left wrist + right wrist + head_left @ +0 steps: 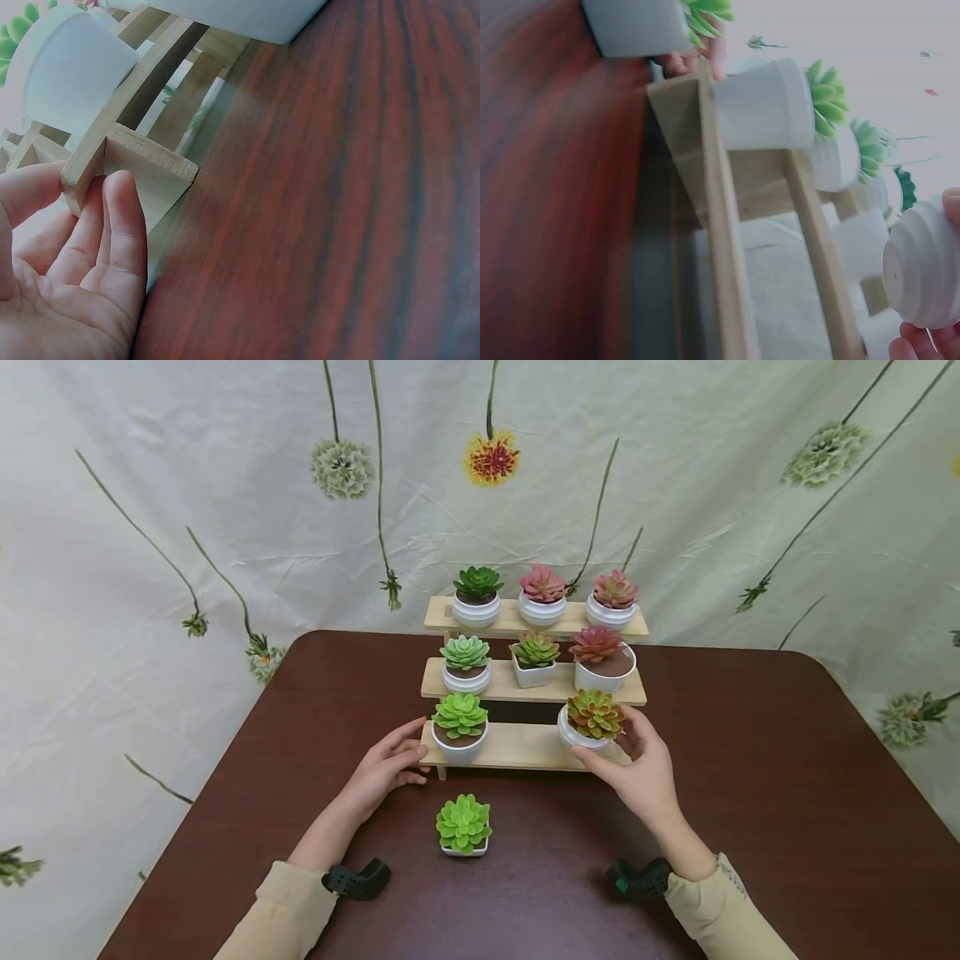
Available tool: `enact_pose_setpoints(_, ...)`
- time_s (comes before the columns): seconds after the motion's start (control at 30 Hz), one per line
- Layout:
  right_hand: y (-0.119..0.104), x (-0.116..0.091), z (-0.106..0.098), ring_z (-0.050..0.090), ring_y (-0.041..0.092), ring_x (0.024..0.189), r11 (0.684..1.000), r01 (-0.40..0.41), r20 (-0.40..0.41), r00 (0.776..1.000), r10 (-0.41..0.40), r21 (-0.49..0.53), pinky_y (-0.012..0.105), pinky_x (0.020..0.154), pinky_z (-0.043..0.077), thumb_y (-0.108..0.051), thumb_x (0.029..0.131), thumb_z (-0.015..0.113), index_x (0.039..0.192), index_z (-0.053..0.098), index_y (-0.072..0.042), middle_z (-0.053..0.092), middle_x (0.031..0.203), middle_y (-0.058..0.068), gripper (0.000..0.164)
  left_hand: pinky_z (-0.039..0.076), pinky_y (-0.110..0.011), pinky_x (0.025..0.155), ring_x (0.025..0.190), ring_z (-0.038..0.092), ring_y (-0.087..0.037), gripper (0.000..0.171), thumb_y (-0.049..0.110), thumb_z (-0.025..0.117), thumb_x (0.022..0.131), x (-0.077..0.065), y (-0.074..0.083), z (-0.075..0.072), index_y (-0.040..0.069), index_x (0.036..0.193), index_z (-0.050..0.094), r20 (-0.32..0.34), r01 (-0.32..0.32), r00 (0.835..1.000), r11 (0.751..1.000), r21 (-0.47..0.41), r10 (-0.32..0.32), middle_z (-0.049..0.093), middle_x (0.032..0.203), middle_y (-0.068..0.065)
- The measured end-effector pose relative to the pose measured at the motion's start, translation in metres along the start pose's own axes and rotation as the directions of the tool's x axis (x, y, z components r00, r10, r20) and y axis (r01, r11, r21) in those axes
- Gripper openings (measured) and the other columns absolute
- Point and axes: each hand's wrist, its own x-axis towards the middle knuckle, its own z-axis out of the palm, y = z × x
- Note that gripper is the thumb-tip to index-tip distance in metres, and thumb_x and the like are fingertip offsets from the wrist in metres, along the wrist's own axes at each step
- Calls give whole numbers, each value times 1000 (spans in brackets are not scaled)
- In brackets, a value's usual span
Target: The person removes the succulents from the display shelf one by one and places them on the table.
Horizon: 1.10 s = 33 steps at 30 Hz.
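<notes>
A three-tier wooden plant stand (521, 746) bears small potted succulents. My left hand (392, 762) pinches the left end of its lowest board, thumb above and fingers beneath in the left wrist view. With my right hand (647, 770) I grip the white ribbed pot of an orange-green succulent (595, 714) over the right part of that board. Its underside shows in the right wrist view, lifted off the wood. At the board's left end stands a light-green succulent (460, 718) in a white pot. Another bright green succulent (463, 823), in a square white pot, stands on the table before the stand.
On the middle tier are a pale green succulent (466, 653), one in a square pot (534, 658) and a dark red one (597, 645). The top tier holds a dark green succulent (477, 583) and two pink ones. Behind the dark table (750, 777) hangs a flower-printed cloth (675, 527).
</notes>
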Motion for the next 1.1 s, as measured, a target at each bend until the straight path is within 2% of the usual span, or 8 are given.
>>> enact_pose_setpoints(0.3,-3,10,-22,57,9,105,999,33,-79,996,-30,36,17,91,44,7,72,77,125,51,4,56,117,4,60,54,-32,75,88,59,-20,56,16,54,96,0,0,0,12,147,31,2,0,1000,1000,0,0,55,110,-8)
enact_pose_setpoints(0.53,-4,18,-39,57,9,103,999,46,-172,984,-42,15,15,86,46,9,71,76,127,52,2,56,117,0,61,54,-32,75,89,59,-21,57,15,54,96,-1,0,0,10,147,30,0,-8,1000,1000,-9,8,56,111,-7)
enact_pose_setpoints(0.9,11,28,-61,57,9,103,996,-87,-285,956,74,-35,13,83,46,-2,73,79,129,52,-5,52,120,-1,63,54,-32,75,88,59,-20,57,15,54,96,-1,0,0,9,147,30,4,-11,1000,1000,-6,11,57,111,-7)
enact_pose_setpoints(1.1,23,31,-67,56,8,102,983,-175,-317,937,148,-60,15,82,47,-7,75,78,133,48,-6,51,121,0,65,54,-32,75,88,59,-20,56,16,54,96,0,0,0,10,147,30,5,-8,1000,1000,-5,8,57,111,-8)
